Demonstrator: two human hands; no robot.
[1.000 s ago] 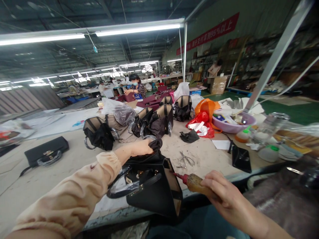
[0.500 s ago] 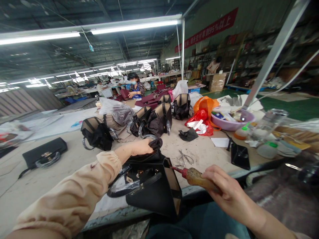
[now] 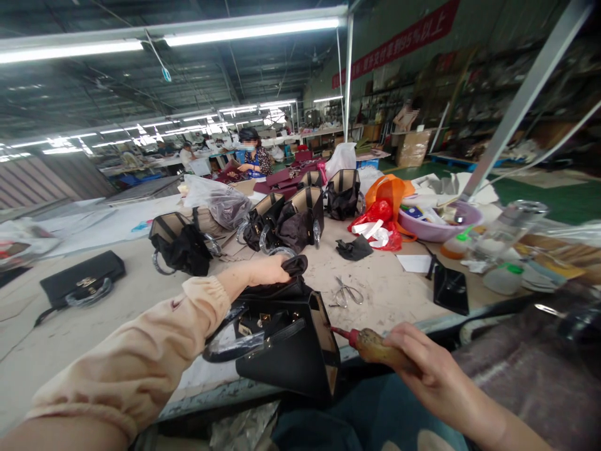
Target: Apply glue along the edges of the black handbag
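Black handbag sits at the near edge of the table; from my remote seat, it lies left of my right hand, whose fingers clamp a red-tipped tool aimed lengthwise toward its beige panel. My left hand grips dark fabric.

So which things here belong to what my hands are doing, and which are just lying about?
Part of the job, it seems: black bag nearest you; dark fabric in left hand; red-tipped bottle in right hand.

Lying about, apparently: scissors; purple basin; red plastic bag; white card.
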